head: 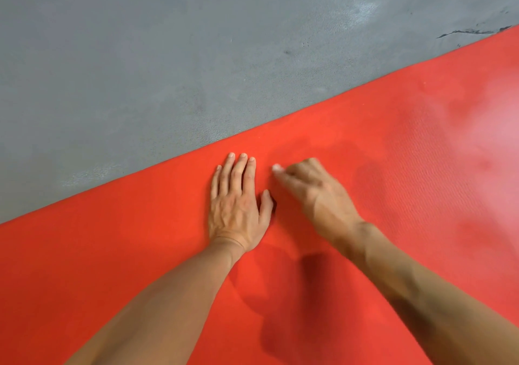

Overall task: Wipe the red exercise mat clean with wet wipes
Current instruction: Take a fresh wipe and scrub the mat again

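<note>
The red exercise mat (393, 168) lies on the floor and fills the lower right of the view, its long edge running diagonally from lower left to upper right. My left hand (238, 204) presses flat on the mat near that edge, fingers straight and close together. Just to its right, my right hand (314, 190) is blurred over the mat, with fingers curled under and the thumb pointing up-left. A small whitish spot shows at the thumb tip; whether it is a wipe or the nail I cannot tell. No wet wipe is plainly visible.
Grey concrete floor (168, 55) covers the upper left, with a dark crack (471, 31) near the mat's far edge. The mat's right part (477, 139) looks paler and hazy.
</note>
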A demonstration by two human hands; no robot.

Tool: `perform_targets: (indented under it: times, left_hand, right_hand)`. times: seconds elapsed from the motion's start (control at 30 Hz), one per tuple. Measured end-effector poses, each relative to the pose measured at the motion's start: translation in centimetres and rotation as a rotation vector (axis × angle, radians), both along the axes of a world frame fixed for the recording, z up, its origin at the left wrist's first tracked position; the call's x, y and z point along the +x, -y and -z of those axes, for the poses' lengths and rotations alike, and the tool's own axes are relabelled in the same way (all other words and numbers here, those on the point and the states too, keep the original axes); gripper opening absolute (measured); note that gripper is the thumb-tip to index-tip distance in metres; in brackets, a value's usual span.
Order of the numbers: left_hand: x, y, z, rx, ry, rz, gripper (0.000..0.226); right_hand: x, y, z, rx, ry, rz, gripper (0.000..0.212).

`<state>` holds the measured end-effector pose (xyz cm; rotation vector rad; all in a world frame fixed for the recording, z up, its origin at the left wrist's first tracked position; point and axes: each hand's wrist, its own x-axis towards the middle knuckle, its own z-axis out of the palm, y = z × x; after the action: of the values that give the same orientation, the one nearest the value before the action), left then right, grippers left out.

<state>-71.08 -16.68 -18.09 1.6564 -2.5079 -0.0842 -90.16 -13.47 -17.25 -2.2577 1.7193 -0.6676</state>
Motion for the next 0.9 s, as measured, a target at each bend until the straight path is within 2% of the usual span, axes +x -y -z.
perform_targets:
  times: [0.13, 0.17, 0.2, 0.27, 0.33, 0.37, 0.4, 0.5, 0.57, 0.67, 0.73, 0.77, 0.8, 0.9]
  left_hand:
    - [0.1, 0.0, 0.1, -0.004, 0.004, -0.002, 0.069]
    - [0.2, 0.1, 0.1, -0.004, 0.005, -0.002, 0.069]
    - [0.2, 0.0, 0.1, -0.001, 0.004, -0.002, 0.069]
    - [0.1, 0.0, 0.1, 0.000, -0.002, 0.005, 0.069]
    - [0.1, 0.1, 0.1, -0.004, -0.009, 0.004, 0.069]
    - [0.1, 0.0, 0.1, -0.002, -0.009, 0.003, 0.069]
    - [0.1, 0.0, 0.1, -0.003, -0.007, 0.000, 0.069]
    - [0.0, 0.0, 0.1, 0.000, 0.002, -0.006, 0.069]
    - [0.1, -0.1, 0.1, -0.002, 0.003, -0.010, 0.069]
    - [0.0, -0.1, -0.1, -0.004, -0.003, 0.001, 0.069]
    - [0.1, -0.1, -0.1, -0.005, -0.009, -0.002, 0.068]
    - [0.0, -0.1, -0.1, -0.003, -0.010, 0.000, 0.067]
    - [0.0, -0.1, -0.1, -0.004, -0.012, 0.002, 0.067]
    - [0.1, -0.1, -0.1, -0.011, -0.020, 0.014, 0.065]
  right_hand:
    - [-4.6, 0.8, 0.3, -0.007, 0.074, 0.578, 0.031]
    - [-3.4, 0.9, 0.3, -0.010, 0.108, 0.636, 0.031]
    - [-1.7, 0.8, 0.3, -0.002, 0.127, 0.592, 0.034]
    - [1.6, -0.6, 0.3, 0.024, 0.147, 0.286, 0.039]
    - [1.2, -1.3, -0.1, 0.019, 0.060, 0.024, 0.044]
    - [-0.5, -1.0, -0.1, -0.017, 0.028, 0.042, 0.046]
    - [-2.4, -0.6, -0.1, -0.009, 0.072, 0.179, 0.046]
    - [-6.9, 0.3, 0.1, -0.011, 0.106, 0.714, 0.031]
    - [-4.3, -0.2, 0.4, -0.062, 0.107, 0.689, 0.030]
    - [1.9, -2.4, 0.1, -0.022, 0.135, 0.288, 0.038]
    - [1.6, -2.8, 0.0, 0.000, 0.079, 0.106, 0.042]
    - [0.1, -2.5, 0.2, -0.009, 0.067, 0.128, 0.042]
    - [-1.7, -2.0, 0.6, -0.022, 0.068, 0.242, 0.040]
    - [-4.1, -1.3, 1.1, -0.061, 0.143, 0.705, 0.033]
